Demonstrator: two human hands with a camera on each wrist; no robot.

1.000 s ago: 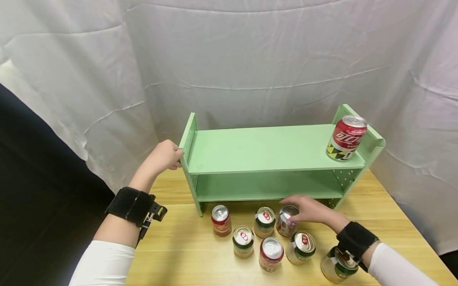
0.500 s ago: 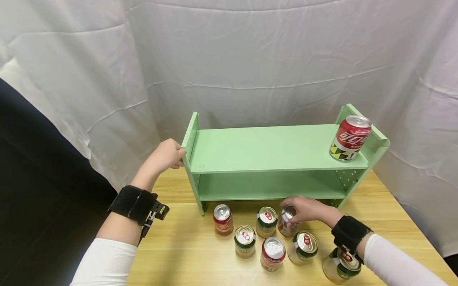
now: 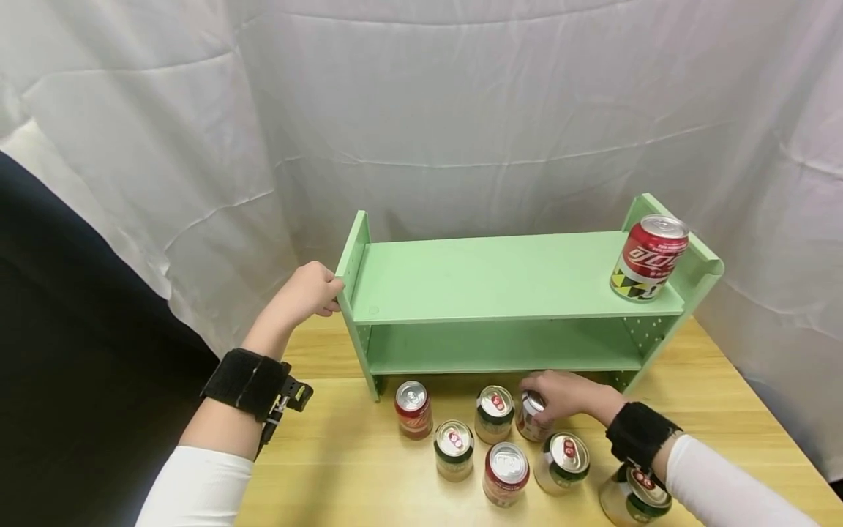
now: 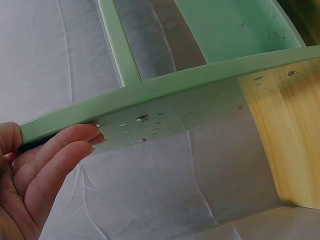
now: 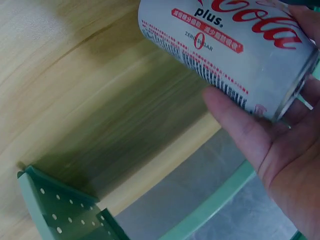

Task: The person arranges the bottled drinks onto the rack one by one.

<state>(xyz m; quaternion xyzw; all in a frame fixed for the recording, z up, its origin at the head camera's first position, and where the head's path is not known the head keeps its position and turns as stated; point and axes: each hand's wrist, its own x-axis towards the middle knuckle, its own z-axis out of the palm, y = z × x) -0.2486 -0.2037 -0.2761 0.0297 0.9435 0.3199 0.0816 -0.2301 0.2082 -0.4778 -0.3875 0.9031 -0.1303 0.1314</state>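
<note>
My left hand (image 3: 308,291) grips the outer left side panel of a two-tier light green shelf (image 3: 487,278). In the left wrist view, thumb and fingers lie on opposite faces of that panel (image 4: 165,87). On the table in front of the shelf, my right hand (image 3: 568,394) holds a silver soda can (image 3: 530,427) near its top. Up close, the right wrist view shows this can (image 5: 225,55) with red "Cola" lettering, the thumb along one side and other fingers mostly hidden. A red and white soda can (image 3: 648,262) stands on the top tier's right end.
Near the silver can stand a green-banded can (image 3: 495,416) on its left and another green-banded can (image 3: 562,463) in front. A red can (image 3: 413,411) is farther left, another red can (image 3: 506,474) nearer. One green-banded can (image 3: 634,499) sits below the right wrist. White cloth (image 3: 487,110) hangs behind.
My right hand's fingers have closed in around the top of the silver can. The left hand keeps its grip on the side panel. The whole view has shifted slightly.
</note>
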